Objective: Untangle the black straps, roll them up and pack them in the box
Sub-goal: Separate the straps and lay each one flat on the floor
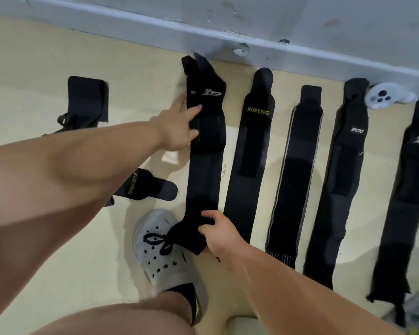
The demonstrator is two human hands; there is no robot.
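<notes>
Indoor room, cream floor [58, 56], painted wall [324, 20]

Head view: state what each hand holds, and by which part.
Right hand grips the leftmost laid-out strap at its bunched near end. Left hand holds nothing; its straight fingers press the strap's far part flat.

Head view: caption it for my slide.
Left hand presses the Xtep strap flat; right hand grips its lower end.

left hand [177, 128] presses strap [205, 180], right hand [219, 234] grips it.
</notes>
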